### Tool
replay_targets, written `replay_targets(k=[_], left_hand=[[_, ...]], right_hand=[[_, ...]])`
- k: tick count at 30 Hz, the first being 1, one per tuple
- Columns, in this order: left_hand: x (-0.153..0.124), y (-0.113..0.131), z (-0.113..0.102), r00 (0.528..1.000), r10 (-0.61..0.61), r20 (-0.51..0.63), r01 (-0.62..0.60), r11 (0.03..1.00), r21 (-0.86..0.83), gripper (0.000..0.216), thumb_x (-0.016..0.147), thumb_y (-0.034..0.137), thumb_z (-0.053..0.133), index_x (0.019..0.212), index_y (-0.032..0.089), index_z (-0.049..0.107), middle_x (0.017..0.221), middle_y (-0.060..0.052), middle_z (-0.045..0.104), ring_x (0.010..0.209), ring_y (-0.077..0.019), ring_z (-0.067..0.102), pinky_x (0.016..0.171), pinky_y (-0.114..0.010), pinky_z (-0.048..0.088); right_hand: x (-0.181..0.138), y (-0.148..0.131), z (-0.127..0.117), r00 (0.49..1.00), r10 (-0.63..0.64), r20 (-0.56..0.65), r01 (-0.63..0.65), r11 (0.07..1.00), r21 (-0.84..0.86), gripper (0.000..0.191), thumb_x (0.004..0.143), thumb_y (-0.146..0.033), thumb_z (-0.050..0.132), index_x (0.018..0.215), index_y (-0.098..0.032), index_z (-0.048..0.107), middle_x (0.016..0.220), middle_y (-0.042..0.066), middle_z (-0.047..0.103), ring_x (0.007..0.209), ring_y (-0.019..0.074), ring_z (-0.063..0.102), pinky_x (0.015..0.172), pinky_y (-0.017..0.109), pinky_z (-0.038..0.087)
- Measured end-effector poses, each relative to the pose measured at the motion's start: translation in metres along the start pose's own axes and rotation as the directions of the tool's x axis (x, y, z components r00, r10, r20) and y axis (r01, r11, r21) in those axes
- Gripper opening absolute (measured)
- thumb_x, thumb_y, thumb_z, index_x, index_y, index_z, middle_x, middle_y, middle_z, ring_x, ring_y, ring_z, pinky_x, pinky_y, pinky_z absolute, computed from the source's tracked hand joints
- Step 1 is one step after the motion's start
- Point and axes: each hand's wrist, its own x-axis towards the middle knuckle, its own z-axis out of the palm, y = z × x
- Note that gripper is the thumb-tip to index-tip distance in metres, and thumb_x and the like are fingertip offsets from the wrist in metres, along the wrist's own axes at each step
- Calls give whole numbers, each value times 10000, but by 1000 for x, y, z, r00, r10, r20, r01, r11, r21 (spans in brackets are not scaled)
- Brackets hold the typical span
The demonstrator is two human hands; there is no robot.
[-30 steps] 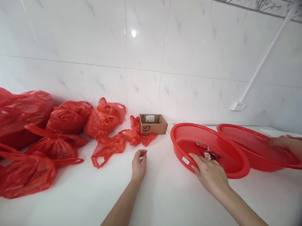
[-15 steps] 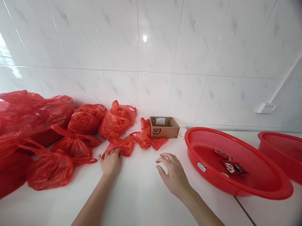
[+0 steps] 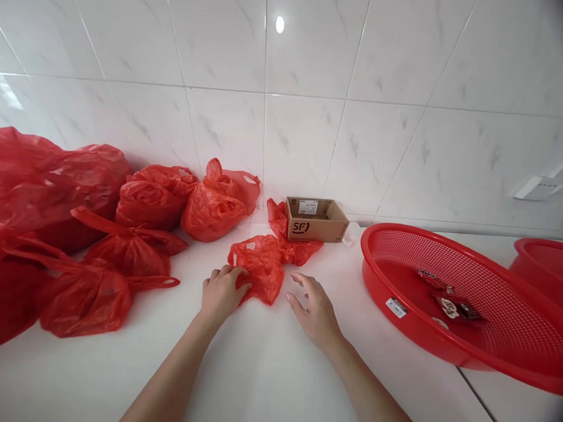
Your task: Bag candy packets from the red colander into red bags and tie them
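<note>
A crumpled red plastic bag (image 3: 264, 269) lies on the white table between my hands. My left hand (image 3: 222, 290) grips its left edge, thumb and fingers closed on the thin plastic. Just to the right of the bag, my right hand (image 3: 315, 312) hovers with fingers apart and nothing in them. Behind the bag stands a small open cardboard box (image 3: 318, 228) with SF printed on its front. More loose red plastic (image 3: 303, 252) sticks out from under and beside the box.
Several filled red bags crowd the left side, among them a knotted bag (image 3: 86, 299) and an upright bag (image 3: 214, 205) by the tiled wall. At right, a large red basket (image 3: 384, 302) holds a few small packets (image 3: 449, 305); a second red basket (image 3: 531, 259) stands behind it.
My left hand has moved right with the bag, which is now more spread out and meets the plastic by the box. My right hand has come a little closer. The view has tilted down.
</note>
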Motion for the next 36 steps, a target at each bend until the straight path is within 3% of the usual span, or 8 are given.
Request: replay_targets(k=[3, 8, 14, 19, 22, 26, 31, 36], left_hand=[[-4, 10, -4, 996, 71, 52, -66, 993, -99, 110, 812, 299, 553, 782, 249, 645, 829, -38, 671, 876, -263, 596, 832, -406, 439], [-16, 31, -8, 981, 194, 29, -177, 939, -293, 134, 854, 335, 537, 802, 240, 616, 952, -17, 620, 940, -190, 596, 862, -305, 466], [-20, 42, -12, 991, 76, -106, -118, 878, -465, 613, 753, 465, 680, 1294, 261, 475, 1407, -113, 391, 1170, -272, 505, 811, -362, 504], [-27, 56, -24, 974, 85, 210, 128, 560, -819, 563, 709, 393, 749, 1213, 221, 565, 1146, -85, 652, 998, -261, 625, 787, -351, 511], [-29, 59, -27, 959, 78, 272, 214, 430, -877, 315, 669, 354, 769, 892, 151, 677, 837, -60, 703, 782, -229, 648, 695, -315, 506], [-21, 48, -25, 978, -130, 166, 204, 385, -900, 294, 678, 433, 728, 704, 158, 628, 654, -18, 651, 627, -179, 604, 575, -260, 462], [-9, 27, -28, 946, -311, 89, 203, 357, -912, 458, 696, 583, 642, 839, 148, 635, 699, -40, 665, 626, -191, 614, 550, -259, 450], [-7, 16, -41, 955, -281, 98, 232, 495, -838, 557, 654, 544, 724, 1033, 148, 631, 868, -83, 671, 709, -229, 623, 642, -338, 486]], right_hand=[[0, -3, 4, 995, 35, 89, -42, 996, 80, 505, 860, -379, 582, 1343, -282, 472, 1310, 63, 565, 1212, 232, 515, 1006, 421, 442], [2, -3, 3, 987, 131, 97, -155, 940, 304, 405, 858, -365, 563, 1248, -266, 517, 1263, 53, 594, 1095, 225, 586, 931, 396, 482], [13, 0, -17, 965, 240, 110, -244, 651, 719, 317, 816, -262, 550, 1132, -237, 568, 1116, 36, 651, 991, 199, 615, 858, 331, 491], [12, -4, -22, 941, 232, 246, -328, 447, 833, 333, 774, -230, 610, 1106, -257, 617, 1106, 7, 671, 995, 178, 613, 840, 279, 476], [12, -2, -23, 933, 238, 269, -349, 424, 836, 380, 750, -281, 687, 1122, -262, 611, 1052, 16, 694, 917, 175, 640, 792, 276, 485], [17, 4, -31, 888, 436, 148, -359, 456, 814, 450, 691, -388, 766, 1073, -241, 580, 837, 9, 707, 715, 163, 640, 657, 268, 486], [21, 9, -46, 859, 507, 70, -349, 480, 805, 471, 645, -426, 797, 1005, -220, 574, 677, -20, 655, 624, 152, 607, 581, 254, 468], [23, 17, -58, 844, 527, 101, -379, 452, 808, 455, 624, -412, 805, 976, -221, 588, 711, -17, 665, 639, 154, 621, 606, 267, 485]])
